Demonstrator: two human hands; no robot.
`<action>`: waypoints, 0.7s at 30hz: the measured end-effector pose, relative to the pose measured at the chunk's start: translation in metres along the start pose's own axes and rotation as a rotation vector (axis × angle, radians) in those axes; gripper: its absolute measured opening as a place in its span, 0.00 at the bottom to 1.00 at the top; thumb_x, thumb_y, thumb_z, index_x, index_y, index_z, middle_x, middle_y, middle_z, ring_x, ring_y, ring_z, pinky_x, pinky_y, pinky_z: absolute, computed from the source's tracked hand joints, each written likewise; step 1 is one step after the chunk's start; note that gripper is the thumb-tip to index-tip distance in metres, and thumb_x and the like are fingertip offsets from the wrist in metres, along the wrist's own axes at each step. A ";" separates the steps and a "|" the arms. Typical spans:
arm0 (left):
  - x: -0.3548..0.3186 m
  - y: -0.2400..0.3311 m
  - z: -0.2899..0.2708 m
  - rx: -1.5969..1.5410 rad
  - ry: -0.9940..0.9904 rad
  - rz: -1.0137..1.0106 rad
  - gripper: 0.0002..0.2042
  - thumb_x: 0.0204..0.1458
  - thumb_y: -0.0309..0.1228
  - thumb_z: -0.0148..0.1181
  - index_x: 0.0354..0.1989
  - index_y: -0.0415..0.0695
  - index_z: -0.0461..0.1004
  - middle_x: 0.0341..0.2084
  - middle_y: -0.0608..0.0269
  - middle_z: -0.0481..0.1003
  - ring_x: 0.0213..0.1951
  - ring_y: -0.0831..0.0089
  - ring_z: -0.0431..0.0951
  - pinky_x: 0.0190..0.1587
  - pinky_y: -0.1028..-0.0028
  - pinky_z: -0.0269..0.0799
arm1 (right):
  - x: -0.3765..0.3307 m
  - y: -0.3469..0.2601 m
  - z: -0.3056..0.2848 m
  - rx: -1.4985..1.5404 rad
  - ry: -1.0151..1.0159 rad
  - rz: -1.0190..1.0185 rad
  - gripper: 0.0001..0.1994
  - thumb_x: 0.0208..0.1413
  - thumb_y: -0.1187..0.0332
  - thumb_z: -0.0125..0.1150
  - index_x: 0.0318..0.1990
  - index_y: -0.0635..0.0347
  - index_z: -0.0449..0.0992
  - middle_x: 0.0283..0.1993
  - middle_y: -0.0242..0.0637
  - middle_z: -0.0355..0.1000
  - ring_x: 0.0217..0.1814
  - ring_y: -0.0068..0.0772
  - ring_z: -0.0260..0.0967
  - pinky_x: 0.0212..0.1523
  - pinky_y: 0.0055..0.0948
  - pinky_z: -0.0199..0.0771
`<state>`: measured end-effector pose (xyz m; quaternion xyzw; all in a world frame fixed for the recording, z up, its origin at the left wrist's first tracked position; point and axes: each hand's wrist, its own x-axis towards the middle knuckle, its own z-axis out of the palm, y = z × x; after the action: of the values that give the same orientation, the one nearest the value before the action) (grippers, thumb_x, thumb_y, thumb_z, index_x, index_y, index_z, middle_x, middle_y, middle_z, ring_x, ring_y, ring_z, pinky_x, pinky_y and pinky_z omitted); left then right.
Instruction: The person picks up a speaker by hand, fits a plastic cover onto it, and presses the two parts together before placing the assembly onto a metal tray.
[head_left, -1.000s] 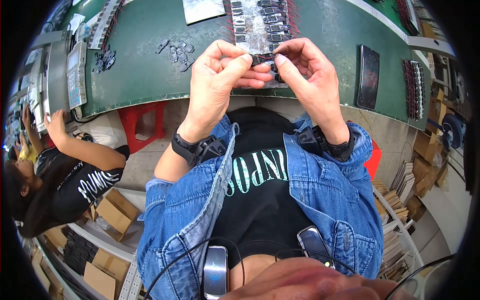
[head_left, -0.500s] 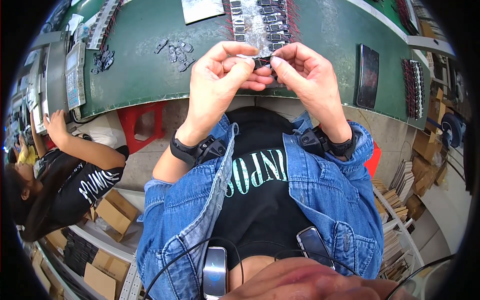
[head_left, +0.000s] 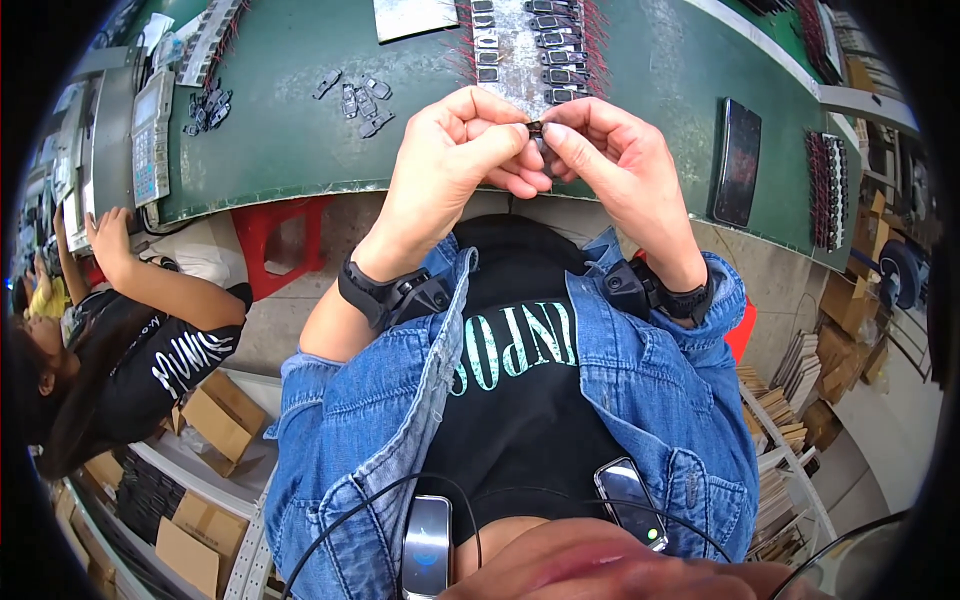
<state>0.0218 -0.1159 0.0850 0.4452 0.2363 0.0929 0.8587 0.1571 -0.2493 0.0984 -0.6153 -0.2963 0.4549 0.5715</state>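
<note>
Just past the near edge of the green table (head_left: pixel 660 90), my left hand (head_left: pixel 450 155) and my right hand (head_left: pixel 625 155) meet. Thumbs and fingers of both pinch one small black part (head_left: pixel 536 129), mostly hidden by the fingertips. Beyond my hands lies a worn metal strip (head_left: pixel 518 60). Along its right side runs a row of small black parts with grey rectangular faces (head_left: pixel 563 57) and thin red wires. Another row of such parts (head_left: pixel 486 57) lines its left side. To the left, several loose black parts (head_left: pixel 364 98) lie in a scattered group.
A dark phone (head_left: pixel 736 160) lies at the right, beside another wired row (head_left: pixel 828 190). More black pieces (head_left: pixel 210 108) sit at the left near a grey keypad device (head_left: pixel 152 140). A co-worker's arm (head_left: pixel 165 290) reaches toward the table. A red stool (head_left: pixel 285 245) stands below the edge.
My fingertips have drawn closer together around the black part, and less of it shows. Both hands sit slightly lower in the picture. The co-worker's arm has barely moved.
</note>
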 end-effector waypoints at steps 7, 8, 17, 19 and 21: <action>0.000 0.000 0.000 -0.026 -0.011 -0.038 0.06 0.58 0.25 0.53 0.40 0.35 0.68 0.26 0.53 0.77 0.27 0.67 0.82 0.30 0.75 0.81 | -0.001 0.000 0.001 -0.082 0.015 0.014 0.09 0.62 0.69 0.57 0.44 0.66 0.76 0.33 0.28 0.74 0.34 0.15 0.68 0.36 0.17 0.69; 0.000 0.000 0.000 -0.028 -0.016 -0.038 0.06 0.58 0.24 0.53 0.40 0.35 0.68 0.26 0.53 0.77 0.26 0.66 0.82 0.30 0.75 0.81 | -0.001 0.000 0.001 -0.081 0.015 0.016 0.09 0.62 0.69 0.57 0.44 0.66 0.76 0.33 0.28 0.74 0.34 0.15 0.68 0.36 0.17 0.69; 0.000 0.000 0.001 -0.018 -0.057 -0.047 0.07 0.57 0.24 0.55 0.40 0.35 0.67 0.26 0.52 0.77 0.26 0.65 0.82 0.29 0.74 0.81 | -0.003 0.002 -0.001 -0.143 0.018 0.045 0.08 0.62 0.69 0.57 0.43 0.65 0.74 0.34 0.27 0.73 0.35 0.14 0.68 0.37 0.17 0.69; 0.000 -0.001 0.001 -0.007 -0.061 -0.043 0.07 0.57 0.24 0.55 0.39 0.35 0.66 0.26 0.52 0.77 0.26 0.65 0.82 0.29 0.74 0.81 | -0.004 0.003 -0.002 -0.153 0.017 0.051 0.08 0.63 0.69 0.57 0.43 0.65 0.74 0.34 0.27 0.73 0.35 0.14 0.68 0.37 0.17 0.69; 0.000 -0.002 0.001 -0.002 -0.064 -0.042 0.07 0.57 0.24 0.56 0.39 0.35 0.66 0.26 0.52 0.77 0.26 0.65 0.82 0.29 0.74 0.81 | -0.005 0.003 -0.002 -0.147 0.021 0.048 0.08 0.63 0.69 0.57 0.43 0.65 0.74 0.34 0.27 0.73 0.35 0.14 0.68 0.37 0.17 0.69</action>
<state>0.0226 -0.1179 0.0839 0.4422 0.2180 0.0606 0.8679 0.1564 -0.2551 0.0961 -0.6673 -0.3083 0.4389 0.5167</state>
